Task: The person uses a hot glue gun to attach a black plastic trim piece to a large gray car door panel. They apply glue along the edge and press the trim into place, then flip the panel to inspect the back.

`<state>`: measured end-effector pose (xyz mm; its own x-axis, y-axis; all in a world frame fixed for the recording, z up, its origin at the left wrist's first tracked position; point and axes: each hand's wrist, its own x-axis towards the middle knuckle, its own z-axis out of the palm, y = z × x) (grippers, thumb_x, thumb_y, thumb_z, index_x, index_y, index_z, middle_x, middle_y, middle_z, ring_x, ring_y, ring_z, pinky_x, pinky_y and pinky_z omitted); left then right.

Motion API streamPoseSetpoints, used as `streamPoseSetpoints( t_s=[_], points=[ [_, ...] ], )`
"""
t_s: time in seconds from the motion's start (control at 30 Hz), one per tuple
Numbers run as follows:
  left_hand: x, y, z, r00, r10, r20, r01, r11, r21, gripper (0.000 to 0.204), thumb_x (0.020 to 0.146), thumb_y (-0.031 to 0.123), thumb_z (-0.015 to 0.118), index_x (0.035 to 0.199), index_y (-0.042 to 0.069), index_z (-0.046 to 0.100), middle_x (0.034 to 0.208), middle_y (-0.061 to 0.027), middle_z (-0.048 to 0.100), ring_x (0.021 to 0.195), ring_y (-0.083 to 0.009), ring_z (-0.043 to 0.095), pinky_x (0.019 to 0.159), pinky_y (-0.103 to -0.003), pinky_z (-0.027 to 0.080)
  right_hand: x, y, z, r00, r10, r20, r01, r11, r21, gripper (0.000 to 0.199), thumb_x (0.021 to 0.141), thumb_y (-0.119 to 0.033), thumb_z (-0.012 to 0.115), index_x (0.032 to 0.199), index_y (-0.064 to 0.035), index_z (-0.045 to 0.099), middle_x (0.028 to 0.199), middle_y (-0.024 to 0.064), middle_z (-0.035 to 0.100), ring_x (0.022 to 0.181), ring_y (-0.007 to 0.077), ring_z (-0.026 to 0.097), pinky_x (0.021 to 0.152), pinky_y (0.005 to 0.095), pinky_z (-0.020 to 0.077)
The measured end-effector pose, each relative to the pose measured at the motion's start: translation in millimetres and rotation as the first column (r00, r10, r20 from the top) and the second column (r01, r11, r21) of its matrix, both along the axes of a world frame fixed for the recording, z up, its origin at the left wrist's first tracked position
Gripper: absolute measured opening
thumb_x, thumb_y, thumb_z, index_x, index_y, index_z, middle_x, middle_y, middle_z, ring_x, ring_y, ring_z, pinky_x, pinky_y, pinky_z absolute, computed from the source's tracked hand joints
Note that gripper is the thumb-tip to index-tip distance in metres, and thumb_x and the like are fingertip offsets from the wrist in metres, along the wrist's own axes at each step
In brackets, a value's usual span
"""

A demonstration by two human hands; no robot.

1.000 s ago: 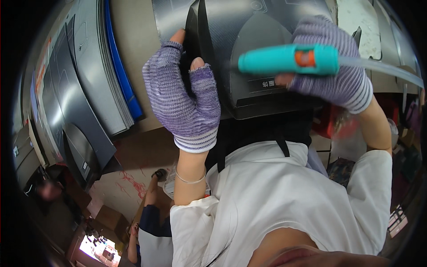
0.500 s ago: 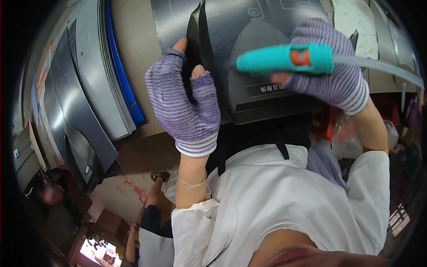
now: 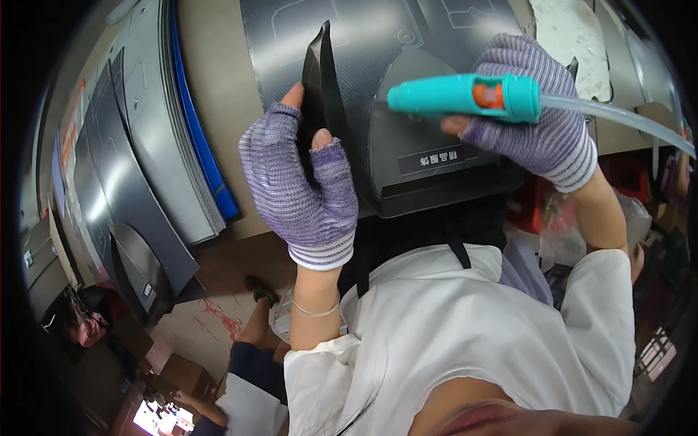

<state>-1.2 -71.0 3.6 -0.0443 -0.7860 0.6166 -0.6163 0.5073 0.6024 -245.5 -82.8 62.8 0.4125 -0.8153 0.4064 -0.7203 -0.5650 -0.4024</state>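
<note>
Here at the left, the left hand (image 3: 299, 182) curves half-spread round the black strip (image 3: 320, 80), forefinger touching it, grip firmness impossible to tell, the strip's long axis running toward the table's (image 3: 211, 65) far edge. Beside it, the grey panel (image 3: 396, 145) lies at the table's near edge, its tapered end pointing away. And the teal tool (image 3: 436, 96), clasped in the right hand (image 3: 534, 134), lies crosswise, tip leftward, now farther up the panel's left side, suggesting progress along it!

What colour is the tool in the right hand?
The tool is turquoise, with an orange part; it shows best in the head view.
</note>
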Motion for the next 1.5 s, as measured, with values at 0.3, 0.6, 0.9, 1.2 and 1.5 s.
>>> streamPoseSetpoints(
  t_s=[0.3,0.6,0.9,1.2,1.5],
  points=[
    [1.7,1.7,1.4,1.000,0.004,0.029,-0.005,1.000,0.025,0.032,0.086,0.005,0.063,0.118,-0.003,0.063,0.114,-0.0149,0.067,0.101,-0.0310,0.060,0.093,-0.039,0.046,-21.6,0.3,-3.6,0.952,-0.278,0.131,0.220,0.914,0.340,0.037,0.076,-0.031,0.084,0.093,-0.0029,0.068,0.083,0.0075,0.065,0.076,0.0207,0.063,0.071,0.0319,0.0509],
    [1.6,1.5,0.9,1.000,0.010,0.025,-0.010,1.000,0.013,0.033,0.087,0.006,0.063,0.118,-0.003,0.062,0.114,-0.0154,0.066,0.101,-0.0314,0.059,0.093,-0.039,0.046,-7.6,-0.3,-2.0,0.989,-0.149,0.001,0.149,0.986,0.081,0.041,0.073,-0.044,0.084,0.083,-0.0064,0.068,0.073,0.0063,0.064,0.066,0.0218,0.064,0.063,0.0330,0.0516],
    [1.9,2.1,2.6,0.998,0.012,0.061,-0.014,0.999,0.034,0.033,0.087,0.007,0.063,0.119,-0.003,0.063,0.114,-0.0155,0.066,0.101,-0.0314,0.059,0.093,-0.039,0.046,-17.5,0.7,-0.4,0.985,-0.118,0.126,0.093,0.978,0.187,0.037,0.074,-0.031,0.085,0.089,-0.0025,0.067,0.085,0.0069,0.063,0.077,0.0219,0.063,0.069,0.0333,0.0500],
    [1.4,0.9,1.0,0.999,0.014,0.036,-0.014,1.000,-0.006,0.033,0.087,0.007,0.063,0.119,-0.003,0.063,0.114,-0.0157,0.066,0.102,-0.0320,0.060,0.093,-0.040,0.046,-14.4,-3.5,0.8,0.979,-0.194,0.057,0.185,0.974,0.134,0.040,0.076,-0.041,0.082,0.092,-0.0052,0.071,0.078,0.0081,0.068,0.072,0.0223,0.068,0.064,0.0322,0.0531],
    [-1.5,3.9,3.4,1.000,0.016,0.023,-0.016,1.000,0.004,0.034,0.087,0.008,0.063,0.120,-0.003,0.063,0.112,-0.0161,0.066,0.101,-0.0324,0.060,0.093,-0.040,0.045,-17.5,3.4,6.3,0.982,-0.161,0.096,0.135,0.963,0.232,0.038,0.076,-0.030,0.084,0.094,-0.0020,0.066,0.083,0.0063,0.065,0.075,0.0180,0.062,0.071,0.0307,0.0504]
  ],
)
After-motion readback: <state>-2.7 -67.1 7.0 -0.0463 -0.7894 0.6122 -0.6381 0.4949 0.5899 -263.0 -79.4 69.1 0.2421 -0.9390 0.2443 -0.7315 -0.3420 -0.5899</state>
